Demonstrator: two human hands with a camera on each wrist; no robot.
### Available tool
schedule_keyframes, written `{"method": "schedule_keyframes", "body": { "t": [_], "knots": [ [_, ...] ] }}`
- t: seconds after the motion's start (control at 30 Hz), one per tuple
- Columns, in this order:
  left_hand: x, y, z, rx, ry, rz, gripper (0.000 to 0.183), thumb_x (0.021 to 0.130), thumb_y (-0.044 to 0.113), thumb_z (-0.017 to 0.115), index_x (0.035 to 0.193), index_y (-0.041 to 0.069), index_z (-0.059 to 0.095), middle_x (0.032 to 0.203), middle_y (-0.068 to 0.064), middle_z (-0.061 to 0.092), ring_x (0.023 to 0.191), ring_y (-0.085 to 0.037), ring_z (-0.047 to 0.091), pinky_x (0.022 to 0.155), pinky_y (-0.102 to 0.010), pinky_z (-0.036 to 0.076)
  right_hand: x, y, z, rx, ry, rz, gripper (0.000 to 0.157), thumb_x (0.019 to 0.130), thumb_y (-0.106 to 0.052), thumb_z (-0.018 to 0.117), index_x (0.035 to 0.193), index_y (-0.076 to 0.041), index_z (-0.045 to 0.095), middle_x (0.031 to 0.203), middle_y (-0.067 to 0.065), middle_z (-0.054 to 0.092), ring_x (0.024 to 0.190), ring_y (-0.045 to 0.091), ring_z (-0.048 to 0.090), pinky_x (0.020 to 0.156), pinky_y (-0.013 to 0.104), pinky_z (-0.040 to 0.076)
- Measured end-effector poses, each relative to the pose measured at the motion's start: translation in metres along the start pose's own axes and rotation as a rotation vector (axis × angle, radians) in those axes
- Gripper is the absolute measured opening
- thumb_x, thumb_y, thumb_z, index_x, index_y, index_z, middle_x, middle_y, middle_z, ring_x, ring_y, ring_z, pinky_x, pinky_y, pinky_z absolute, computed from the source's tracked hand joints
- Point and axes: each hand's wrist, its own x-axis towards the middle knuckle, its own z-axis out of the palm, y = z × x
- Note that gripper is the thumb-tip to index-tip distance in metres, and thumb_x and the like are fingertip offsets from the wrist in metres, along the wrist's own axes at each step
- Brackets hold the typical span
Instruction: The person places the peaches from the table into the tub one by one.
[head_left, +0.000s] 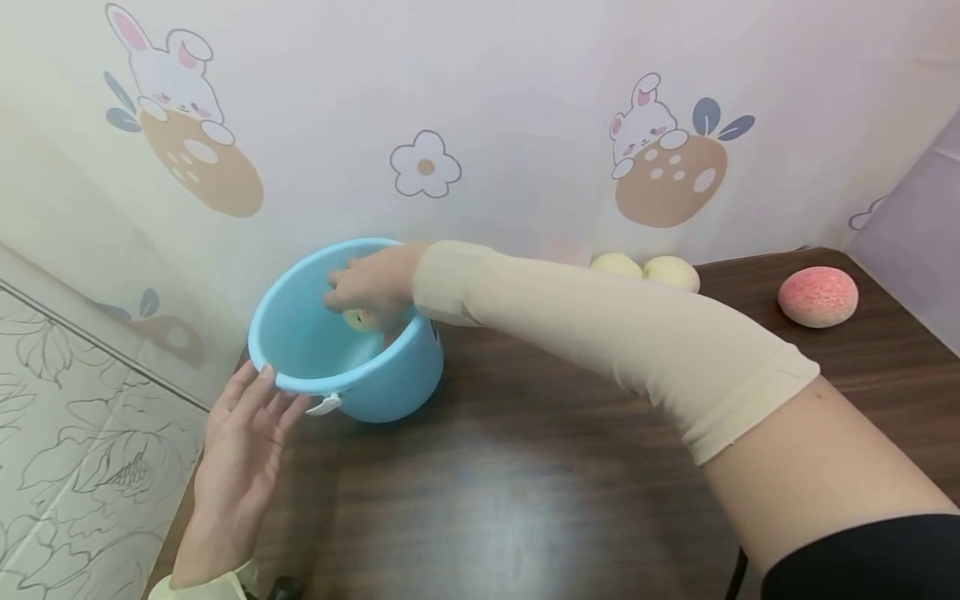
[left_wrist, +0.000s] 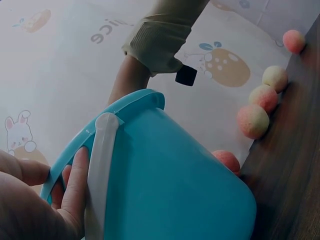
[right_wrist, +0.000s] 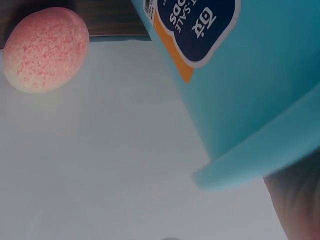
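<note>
A light blue bucket (head_left: 397, 383) with a white handle (left_wrist: 102, 170) stands on the brown table, close to the wall. My left hand (head_left: 247, 437) grips its rim at the near left, the fingers on both sides of the edge in the left wrist view. Over the far right of the rim my right hand (head_left: 378, 279) reaches inside, its fingers curled round a pale yellow peach (head_left: 362, 320). The palm covers part of that fruit. In the right wrist view the bucket wall hides most of the hand, and a dark label (right_wrist: 202, 30) shows.
Two pale peaches (head_left: 671, 273) lie by the wall, partly behind my right sleeve (head_left: 570, 304). A pink peach (head_left: 817, 297) sits farther right. The left wrist view shows several peaches in a row, one red peach (left_wrist: 227, 161) beside the bucket. Printed cloth (head_left: 517, 125) covers the wall.
</note>
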Motion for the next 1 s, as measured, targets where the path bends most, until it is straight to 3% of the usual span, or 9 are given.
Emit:
{"method": "schedule_keyframes", "body": {
  "t": [0.2, 0.4, 0.6, 0.77, 1.0],
  "knots": [
    [0.001, 0.0, -0.001, -0.006, -0.014, 0.004, 0.062, 0.109, 0.015, 0.053, 0.161, 0.012, 0.02, 0.161, -0.008, 0.032, 0.124, -0.011, 0.068, 0.101, -0.026, 0.062, 0.007, -0.003, -0.001, -0.009, -0.046, 0.037, 0.071, 0.089, -0.04, 0.084, 0.15, -0.026, 0.05, 0.141, -0.003, 0.055, 0.126, 0.019, 0.053, 0.113, 0.036, 0.051],
    [0.002, 0.001, -0.002, -0.018, -0.019, 0.002, 0.063, 0.109, 0.015, 0.054, 0.161, 0.012, 0.019, 0.161, -0.007, 0.031, 0.125, -0.011, 0.067, 0.102, -0.026, 0.061, 0.015, -0.004, -0.002, -0.036, -0.078, 0.076, 0.077, 0.088, -0.041, 0.084, 0.155, -0.031, 0.046, 0.151, -0.005, 0.052, 0.14, 0.019, 0.049, 0.124, 0.039, 0.044],
    [0.003, 0.001, -0.002, -0.047, -0.029, -0.01, 0.061, 0.109, 0.013, 0.052, 0.161, 0.012, 0.02, 0.162, -0.007, 0.03, 0.125, -0.011, 0.067, 0.101, -0.026, 0.061, 0.025, -0.005, 0.0, 0.032, -0.103, 0.084, 0.067, 0.095, -0.025, 0.078, 0.152, -0.038, 0.045, 0.155, -0.012, 0.051, 0.144, 0.014, 0.047, 0.128, 0.039, 0.039],
    [0.002, 0.0, -0.003, -0.038, -0.037, -0.009, 0.061, 0.109, 0.013, 0.052, 0.161, 0.012, 0.019, 0.162, -0.006, 0.03, 0.128, -0.012, 0.065, 0.102, -0.026, 0.061, 0.037, -0.004, 0.005, 0.008, -0.061, 0.006, 0.054, 0.104, -0.021, 0.064, 0.153, -0.035, 0.047, 0.152, -0.009, 0.054, 0.138, 0.012, 0.052, 0.123, 0.031, 0.044],
    [0.002, -0.001, -0.005, -0.071, -0.064, 0.001, 0.059, 0.11, 0.01, 0.049, 0.161, 0.01, 0.02, 0.158, -0.005, 0.039, 0.123, -0.011, 0.068, 0.1, -0.024, 0.062, 0.044, -0.004, 0.011, 0.197, 0.02, -0.019, 0.044, 0.104, -0.024, 0.063, 0.146, -0.028, 0.051, 0.138, -0.005, 0.056, 0.119, 0.01, 0.053, 0.106, 0.023, 0.048]
  ]
}}
